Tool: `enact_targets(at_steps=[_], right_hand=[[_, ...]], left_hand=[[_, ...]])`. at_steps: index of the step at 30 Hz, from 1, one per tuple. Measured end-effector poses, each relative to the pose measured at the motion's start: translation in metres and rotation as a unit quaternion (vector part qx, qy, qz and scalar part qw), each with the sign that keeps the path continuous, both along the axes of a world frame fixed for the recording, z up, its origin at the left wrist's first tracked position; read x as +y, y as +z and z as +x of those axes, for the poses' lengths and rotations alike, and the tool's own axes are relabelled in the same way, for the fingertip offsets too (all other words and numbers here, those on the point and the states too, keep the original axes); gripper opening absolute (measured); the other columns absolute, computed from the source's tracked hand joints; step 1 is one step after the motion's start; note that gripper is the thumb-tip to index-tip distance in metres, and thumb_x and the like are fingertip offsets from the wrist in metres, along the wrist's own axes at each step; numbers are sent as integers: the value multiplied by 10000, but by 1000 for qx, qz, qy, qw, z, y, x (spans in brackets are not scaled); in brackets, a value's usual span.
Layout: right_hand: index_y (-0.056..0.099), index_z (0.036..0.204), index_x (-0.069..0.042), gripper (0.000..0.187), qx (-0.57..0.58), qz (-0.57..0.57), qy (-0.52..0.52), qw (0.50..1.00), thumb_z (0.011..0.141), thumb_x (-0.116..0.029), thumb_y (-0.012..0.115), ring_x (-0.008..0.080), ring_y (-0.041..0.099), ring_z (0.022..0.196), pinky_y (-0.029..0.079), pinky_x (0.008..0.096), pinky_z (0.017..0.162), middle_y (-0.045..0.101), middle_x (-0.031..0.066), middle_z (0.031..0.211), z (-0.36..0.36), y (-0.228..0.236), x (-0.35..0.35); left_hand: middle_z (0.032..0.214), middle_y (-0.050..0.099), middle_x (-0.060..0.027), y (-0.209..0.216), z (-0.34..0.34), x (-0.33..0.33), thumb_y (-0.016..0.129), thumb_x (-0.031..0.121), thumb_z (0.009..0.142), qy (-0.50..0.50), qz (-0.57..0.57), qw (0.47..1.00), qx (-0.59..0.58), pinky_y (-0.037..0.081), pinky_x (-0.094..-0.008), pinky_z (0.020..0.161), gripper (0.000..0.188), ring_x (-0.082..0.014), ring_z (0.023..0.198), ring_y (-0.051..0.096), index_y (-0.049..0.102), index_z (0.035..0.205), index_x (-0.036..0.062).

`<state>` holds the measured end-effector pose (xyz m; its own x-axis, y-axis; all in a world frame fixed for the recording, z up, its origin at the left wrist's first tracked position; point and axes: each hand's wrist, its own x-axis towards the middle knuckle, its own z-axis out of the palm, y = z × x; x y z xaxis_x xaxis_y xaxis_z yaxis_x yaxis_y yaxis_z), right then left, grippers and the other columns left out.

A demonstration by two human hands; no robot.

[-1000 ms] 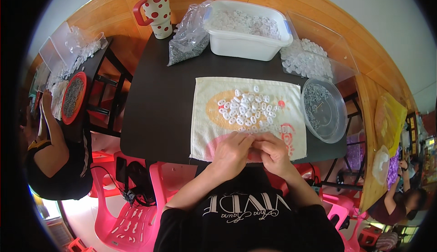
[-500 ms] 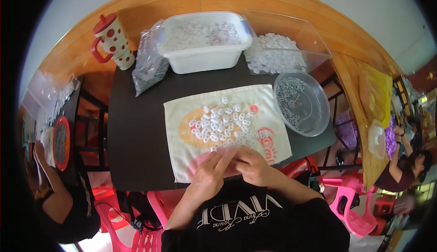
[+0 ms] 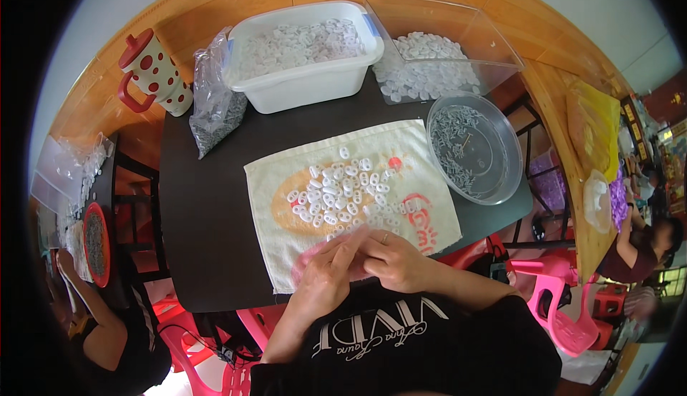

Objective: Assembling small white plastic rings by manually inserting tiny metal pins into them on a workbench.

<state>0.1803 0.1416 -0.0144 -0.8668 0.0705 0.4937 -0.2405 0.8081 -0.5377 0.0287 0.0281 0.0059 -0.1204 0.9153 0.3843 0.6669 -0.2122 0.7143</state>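
Both hands were in close now, right at the near edge of the pale towel (image 3: 261,203)! The left hand (image 3: 325,279) came in from the left with its fingers bunched, and the right hand (image 3: 396,260), a ring (image 3: 385,238) on one finger, met it tip to tip. Were they clamped on a piece? The fingers covered the spot, so nobody could tell.

Just beyond the fingertips lay the white oval pieces (image 3: 336,192), loosely heaped mid-towel, many showing a pair of holes, one sitting apart at the far side. A paler, see-through cluster (image 3: 386,217) spread just ahead of the right hand.

And around them, a crowded dark bench (image 3: 204,217)! By the towel's far right corner stood a clear round basin (image 3: 494,170), small grey pieces along its left side. Behind, a white tub (image 3: 304,95) brimmed with whitish pieces, flanked by a clear box (image 3: 494,74) on the right and a plastic bag (image 3: 211,81) of grey bits on the left. Further left stood a spotted tumbler (image 3: 163,79), red lid and handle; beyond it, a co-worker (image 3: 107,339) sat near a red tray (image 3: 106,253).
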Motion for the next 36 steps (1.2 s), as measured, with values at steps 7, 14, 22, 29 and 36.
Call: enact_targets(at_steps=[7, 14, 22, 29, 36], right_hand=[[587, 849, 17, 187, 1, -43, -54, 998, 675, 74, 621, 325, 584, 811, 495, 393, 704, 569, 137, 929, 8, 10, 5], [654, 892, 19, 16, 191, 62, -361, 910, 883, 15, 641, 116, 583, 738, 482, 268, 673, 624, 56, 794, -12, 143, 154], [663, 914, 9, 119, -57, -66, -175, 981, 799, 41, 665, 207, 631, 813, 500, 315, 735, 647, 102, 862, 3, 93, 86], [695, 944, -34, 220, -109, 149, -219, 958, 726, -39, 717, 309, 563, 888, 468, 395, 747, 571, 105, 971, -12, 25, 32], [683, 902, -32, 216, -45, 94, -163, 981, 701, 40, 654, 316, 561, 897, 461, 401, 748, 569, 104, 981, -8, 17, 32]], left_hand=[[862, 670, -126, -4, -1, -10, 626, -72, 744, 14, -14, 1000, -15, 546, -388, 662, 493, -293, 787, 670, 619, 1228, 27], [810, 654, -86, -12, 1, -17, 728, 3, 723, 51, 81, 995, 29, 500, -378, 599, 349, -281, 708, 613, 689, 1069, 35], [831, 641, -56, -18, 3, -30, 719, -10, 706, 79, 81, 990, 84, 480, -376, 617, 227, -269, 770, 589, 717, 925, 52], [878, 626, -55, -18, 5, -28, 703, -22, 680, 75, 59, 989, 115, 470, -374, 671, 200, -272, 817, 578, 709, 864, 55], [869, 631, -80, -13, 8, -29, 707, -31, 708, 85, 61, 990, 89, 477, -382, 659, 163, -291, 795, 578, 702, 860, 29]])
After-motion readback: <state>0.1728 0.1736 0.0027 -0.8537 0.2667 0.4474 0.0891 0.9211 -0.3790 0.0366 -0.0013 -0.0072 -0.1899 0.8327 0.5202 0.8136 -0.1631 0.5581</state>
